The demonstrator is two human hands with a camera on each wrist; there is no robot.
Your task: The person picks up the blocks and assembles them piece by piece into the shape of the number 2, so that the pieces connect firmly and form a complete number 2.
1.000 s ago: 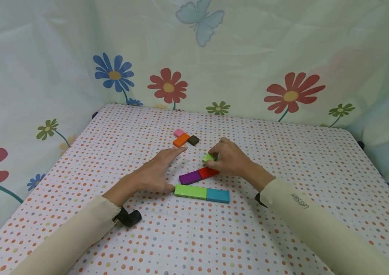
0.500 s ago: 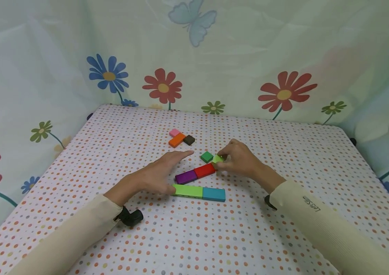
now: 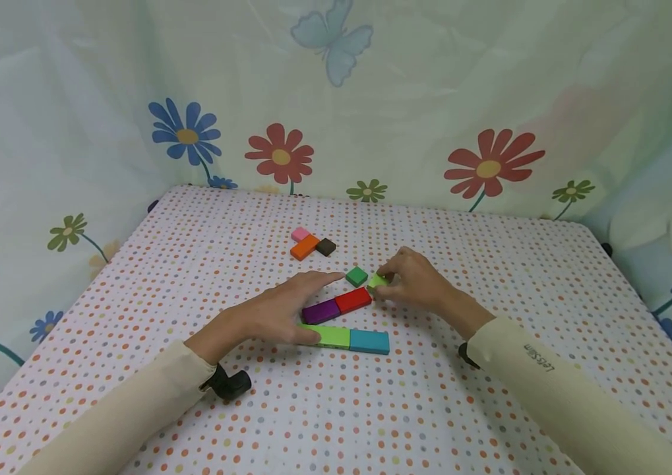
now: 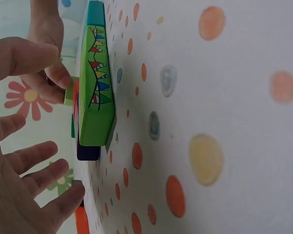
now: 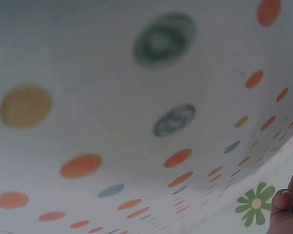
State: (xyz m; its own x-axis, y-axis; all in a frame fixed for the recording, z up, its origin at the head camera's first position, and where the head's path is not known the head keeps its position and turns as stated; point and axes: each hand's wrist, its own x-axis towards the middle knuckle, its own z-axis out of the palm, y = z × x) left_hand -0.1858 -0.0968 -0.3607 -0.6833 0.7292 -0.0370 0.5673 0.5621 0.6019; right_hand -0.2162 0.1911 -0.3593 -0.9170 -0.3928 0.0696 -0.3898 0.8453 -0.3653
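My right hand (image 3: 417, 282) pinches a small lime-green block (image 3: 377, 282) at the table surface, between thumb and fingers. Just left of it lies a small dark-green square block (image 3: 356, 276). A red block (image 3: 353, 301) and a purple block (image 3: 320, 311) lie end to end in front of these. Nearer to me, a long lime block (image 3: 337, 337) printed with bunting on its side (image 4: 97, 83) meets a blue block (image 3: 369, 342). My left hand (image 3: 281, 311) spreads its fingers at the left of these rows; its thumb overlaps the long block's left end, and contact is unclear.
Farther back sit a pink block (image 3: 299, 234), an orange block (image 3: 305, 247) and a dark brown block (image 3: 326, 247), close together. A dotted cloth (image 3: 490, 396) covers the table. A flowered curtain (image 3: 413, 99) rises behind it.
My right hand has shifted right with the small lime block, uncovering the dark-green block and the red block's end. My left hand has moved slightly right, its thumb now overlapping the long lime block.
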